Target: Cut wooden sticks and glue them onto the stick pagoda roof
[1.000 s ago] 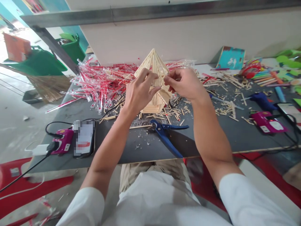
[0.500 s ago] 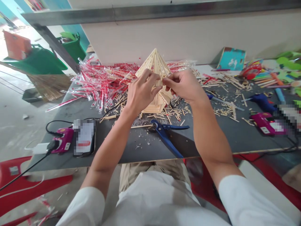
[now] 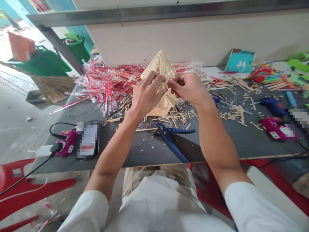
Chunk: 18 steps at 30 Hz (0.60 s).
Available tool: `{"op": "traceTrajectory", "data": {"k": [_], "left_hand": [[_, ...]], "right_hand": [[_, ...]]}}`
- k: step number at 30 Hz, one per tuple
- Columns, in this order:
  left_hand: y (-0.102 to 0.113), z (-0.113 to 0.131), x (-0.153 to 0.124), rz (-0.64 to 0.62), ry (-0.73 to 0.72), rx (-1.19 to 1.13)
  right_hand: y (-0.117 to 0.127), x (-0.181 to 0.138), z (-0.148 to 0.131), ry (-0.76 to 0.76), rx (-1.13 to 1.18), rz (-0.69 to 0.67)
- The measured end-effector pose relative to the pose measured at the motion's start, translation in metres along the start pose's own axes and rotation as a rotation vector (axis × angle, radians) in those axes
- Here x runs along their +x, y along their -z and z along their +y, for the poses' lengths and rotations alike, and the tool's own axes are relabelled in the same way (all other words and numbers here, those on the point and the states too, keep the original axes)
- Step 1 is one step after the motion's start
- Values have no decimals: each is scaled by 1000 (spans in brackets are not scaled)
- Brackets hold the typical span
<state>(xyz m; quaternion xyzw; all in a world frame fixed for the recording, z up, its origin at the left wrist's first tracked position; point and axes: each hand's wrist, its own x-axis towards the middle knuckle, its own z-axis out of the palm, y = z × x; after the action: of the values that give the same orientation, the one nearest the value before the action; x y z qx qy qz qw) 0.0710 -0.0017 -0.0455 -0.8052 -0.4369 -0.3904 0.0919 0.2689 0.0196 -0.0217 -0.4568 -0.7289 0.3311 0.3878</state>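
Note:
A pale wooden stick model point(image 3: 161, 62) with a pointed roof stands on the dark table, its middle partly covered by my hands. My left hand point(image 3: 149, 91) curves round its left front, fingers bent and thumb against the lower part, gripping it. From the other side my right hand point(image 3: 188, 86) reaches in, thumb and index finger pinched together at the model's front. Whatever lies in that pinch is too small to make out. Blue-handled cutters point(image 3: 172, 141) lie nearer me, with a single thin stick point(image 3: 146, 130) by their jaws.
Red-and-clear plastic wrappers point(image 3: 106, 83) pile up left of the model. Stick offcuts point(image 3: 231, 112) litter the table. At left are a phone point(image 3: 88, 140) and a purple power strip point(image 3: 66, 141). A blue glue gun point(image 3: 272, 104) and another purple strip point(image 3: 277, 128) lie right.
The view has shifted slightly, so everything sits a little further right. Both hands keep nearly the same pose at the model.

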Motion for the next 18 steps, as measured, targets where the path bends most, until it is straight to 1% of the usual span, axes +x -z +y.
{"op": "traceTrajectory", "data": {"k": [6,11,18], "left_hand": [[-1,-1,0,1,-2,-6],[-1,-1,1,12,-7,10],[1,0,2,7,-7,4]], "right_hand": [[-1,0,-4,-25,-34,30],[-1,-2,-7,-32,-36,24],[8,-5,-9,-19,26,-83]]}}
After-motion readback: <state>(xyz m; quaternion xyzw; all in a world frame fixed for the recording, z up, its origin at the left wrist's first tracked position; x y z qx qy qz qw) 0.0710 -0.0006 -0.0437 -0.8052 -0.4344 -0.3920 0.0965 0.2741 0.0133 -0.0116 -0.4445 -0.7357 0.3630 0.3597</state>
